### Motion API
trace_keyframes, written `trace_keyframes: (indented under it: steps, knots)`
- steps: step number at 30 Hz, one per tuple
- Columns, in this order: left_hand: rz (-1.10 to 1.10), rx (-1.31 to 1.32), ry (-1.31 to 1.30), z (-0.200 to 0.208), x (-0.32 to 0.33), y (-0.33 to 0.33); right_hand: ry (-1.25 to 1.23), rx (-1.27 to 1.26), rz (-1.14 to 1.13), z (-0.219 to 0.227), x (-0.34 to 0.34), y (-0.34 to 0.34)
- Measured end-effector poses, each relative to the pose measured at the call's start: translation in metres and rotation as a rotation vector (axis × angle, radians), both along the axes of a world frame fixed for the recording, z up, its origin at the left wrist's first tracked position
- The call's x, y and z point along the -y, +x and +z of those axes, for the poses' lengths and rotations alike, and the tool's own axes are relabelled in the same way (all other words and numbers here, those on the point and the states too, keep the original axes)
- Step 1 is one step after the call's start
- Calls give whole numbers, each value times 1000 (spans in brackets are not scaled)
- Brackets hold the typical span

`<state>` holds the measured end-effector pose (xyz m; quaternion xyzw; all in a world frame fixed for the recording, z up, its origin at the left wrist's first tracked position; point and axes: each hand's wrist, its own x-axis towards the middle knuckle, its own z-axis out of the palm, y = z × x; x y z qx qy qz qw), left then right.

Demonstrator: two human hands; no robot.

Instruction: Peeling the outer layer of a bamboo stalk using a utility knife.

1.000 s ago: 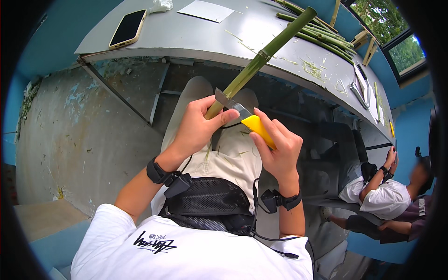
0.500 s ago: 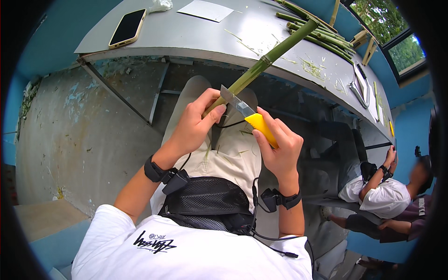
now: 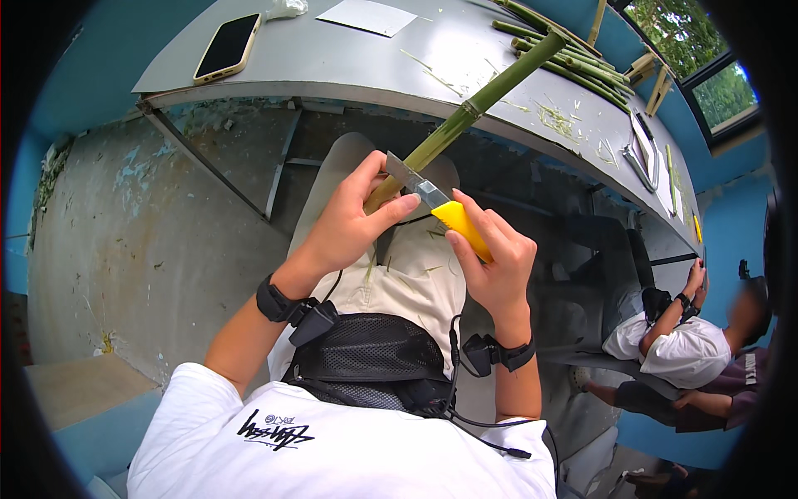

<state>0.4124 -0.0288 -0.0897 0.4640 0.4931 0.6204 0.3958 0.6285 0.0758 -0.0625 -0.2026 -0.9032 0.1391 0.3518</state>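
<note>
On my feed the left hand (image 3: 347,212) is clamped around the near end of a thick green bamboo stalk (image 3: 465,115), fingers wrapped on its far side and the thumb lying toward me, close by the blade. I cannot tell whether that thumb actually touches the metal. The stalk slants up and away to the right from the space above the lap, passing one raised joint, and its far end shows over the grey flat-topped table (image 3: 332,62); I can't make out whether it leans on the table edge. Near the grip, the stalk's green skin gives way to a paler, yellowish stretch. The right hand (image 3: 503,254) is closed on a yellow-handled utility knife (image 3: 445,209), its wide metal blade lying across the stalk just beyond the left fingers. The two hands are near each other but apart, with the blade bridging between them. Below, I see cream-coloured trousers (image 3: 420,291) dotted with thin green slivers, and a black mesh waist pouch (image 3: 366,358). On the table I pick out a dark-screened phone in a pale case (image 3: 227,48), a white sheet of paper (image 3: 366,17), a pile of slim green bamboo sticks (image 3: 586,73) and scattered pale shavings (image 3: 559,123). Off to the right sits a co-worker in a white shirt (image 3: 686,358).
</note>
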Motion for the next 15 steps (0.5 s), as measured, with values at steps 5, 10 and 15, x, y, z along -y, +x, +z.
trace_keyframes:
  steps: [5,10,15]
  knots:
    - [77,-59,-21,-5,0,3,10,19,4,3,3,0]
    - [172,-203,-61,-5,1,2,44,19,7,3,2,1]
    - [274,-338,-100,3,4,4,66,6,-9,4,4,2]
